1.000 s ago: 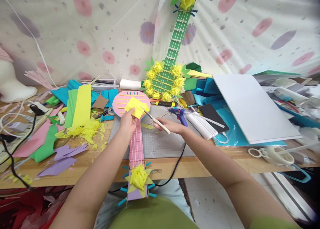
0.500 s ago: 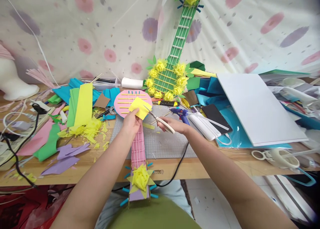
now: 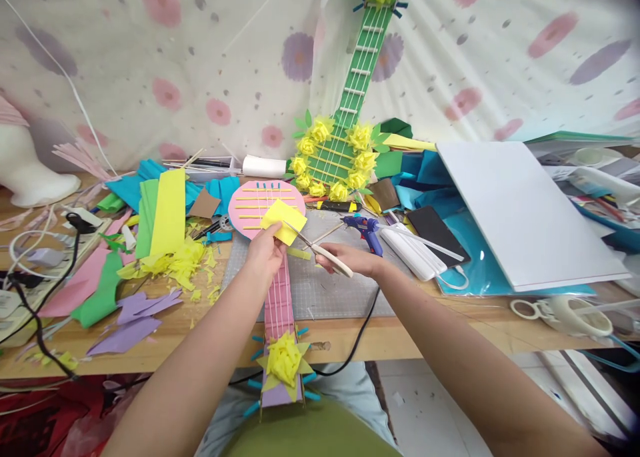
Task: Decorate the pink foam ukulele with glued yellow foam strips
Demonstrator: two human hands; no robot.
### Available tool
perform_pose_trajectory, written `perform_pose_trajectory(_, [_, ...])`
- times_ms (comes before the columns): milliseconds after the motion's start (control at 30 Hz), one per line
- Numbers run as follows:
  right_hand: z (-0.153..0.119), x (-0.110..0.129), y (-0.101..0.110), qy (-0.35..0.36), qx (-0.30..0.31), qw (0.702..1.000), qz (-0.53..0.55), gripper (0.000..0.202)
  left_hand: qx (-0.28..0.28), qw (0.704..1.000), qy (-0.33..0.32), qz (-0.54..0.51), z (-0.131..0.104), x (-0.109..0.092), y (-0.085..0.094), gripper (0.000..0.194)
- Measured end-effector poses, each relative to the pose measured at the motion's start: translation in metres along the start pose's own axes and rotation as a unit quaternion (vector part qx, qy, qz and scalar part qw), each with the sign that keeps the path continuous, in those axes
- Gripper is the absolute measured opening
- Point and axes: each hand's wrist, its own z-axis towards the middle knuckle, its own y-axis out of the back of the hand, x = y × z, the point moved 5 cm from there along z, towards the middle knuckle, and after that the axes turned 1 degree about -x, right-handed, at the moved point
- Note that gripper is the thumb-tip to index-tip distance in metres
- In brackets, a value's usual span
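A square piece of yellow paper (image 3: 286, 218) is pinched in my left hand (image 3: 267, 250), above the lower edge of the pink paper guitar body (image 3: 245, 200). My right hand (image 3: 345, 258) is closed round the white-handled scissors (image 3: 331, 258), whose blades reach the right part of the yellow paper. The guitar's pink neck (image 3: 279, 297) runs toward me under my left hand and ends in a lilac head with a yellow paper flower (image 3: 284, 359). Beneath it lies a grey cutting mat (image 3: 335, 297).
A green guitar with yellow flowers (image 3: 327, 154) leans on the curtain. Right of the mat are a blue glue gun (image 3: 363, 227), a black phone (image 3: 437, 236) and a white board (image 3: 530, 217). Yellow scraps (image 3: 175, 260) and purple paper (image 3: 125, 334) lie left. A black cable (image 3: 357, 344) crosses the table edge.
The view has shifted slightly. The yellow paper is tilted a little differently, and the scissors' blades now lie lower along its right part. Both hands keep their hold.
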Motion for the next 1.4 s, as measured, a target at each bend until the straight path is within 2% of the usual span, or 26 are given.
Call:
perform_pose_trajectory(200, [0.007,-0.002,-0.001,-0.006,-0.010,1.000,0.012,0.049,-0.023,1.000,-0.007,0.006,0.005,0.000,0.005,0.017])
perform_pose_trajectory(700, [0.008,0.008,0.004,-0.015,-0.022,1.000,0.003,0.049,-0.018,1.000,-0.010,0.009,0.009,0.000,0.004,0.015])
perform_pose_trajectory(1000, [0.007,-0.005,0.014,0.015,-0.030,0.999,-0.025,0.049,0.006,0.999,-0.035,0.012,0.003,-0.011,0.000,0.023])
perform_pose_trajectory(1167, [0.000,-0.005,0.024,-0.004,-0.078,0.996,0.039,0.047,0.014,0.999,-0.034,0.023,0.001,-0.013,0.000,0.020])
perform_pose_trajectory(1267, [0.002,-0.002,0.022,-0.012,-0.115,0.991,0.072,0.045,0.013,0.999,-0.032,0.039,0.002,-0.009,0.002,0.017])
perform_pose_trajectory(1333, [0.008,-0.003,0.018,-0.016,-0.155,0.978,0.135,0.045,0.024,0.998,-0.039,0.052,0.001,-0.006,0.002,0.017])
perform_pose_trajectory(1400, [0.016,-0.004,0.014,-0.016,-0.197,0.954,0.227,0.048,0.041,0.996,-0.047,0.069,-0.001,-0.004,0.001,0.018])
